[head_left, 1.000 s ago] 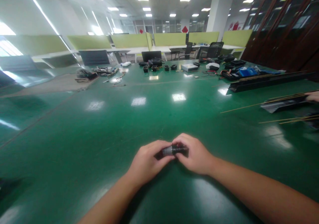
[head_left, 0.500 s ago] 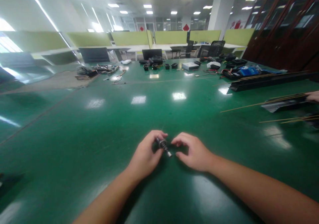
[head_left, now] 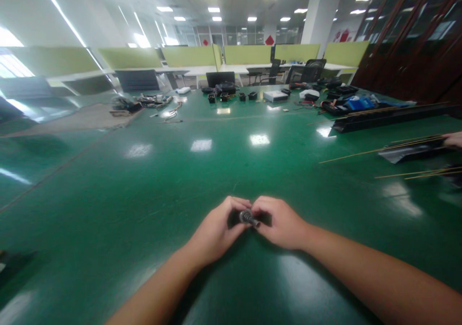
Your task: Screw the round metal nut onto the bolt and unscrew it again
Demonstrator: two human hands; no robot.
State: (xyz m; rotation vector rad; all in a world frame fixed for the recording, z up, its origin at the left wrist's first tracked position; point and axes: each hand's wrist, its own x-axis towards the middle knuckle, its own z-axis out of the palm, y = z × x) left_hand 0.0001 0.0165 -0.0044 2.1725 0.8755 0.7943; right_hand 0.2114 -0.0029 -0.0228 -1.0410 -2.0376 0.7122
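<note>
Since the previous frame, the right hand (head_left: pixel 283 221) has closed in on the small metal part (head_left: pixel 248 217), and the part has shifted a little rightward with the left hand (head_left: pixel 218 228). We see the left hand pinching it between thumb and fingers; the right hand is curled, fingertips up against the part, and we can't tell whether it grips. Part sits between both hands, above the green counter (head_left: pixel 231 175), narrow tip angled down-right. Farther off, right edge: another person's hand (head_left: pixel 454 140) at a dark trough (head_left: pixel 400 155), with thin yellow rods beside it. Beyond, we note a long black rail (head_left: pixel 378 122), then a white box (head_left: pixel 275 96) and small black boxes (head_left: pixel 242 97).
</note>
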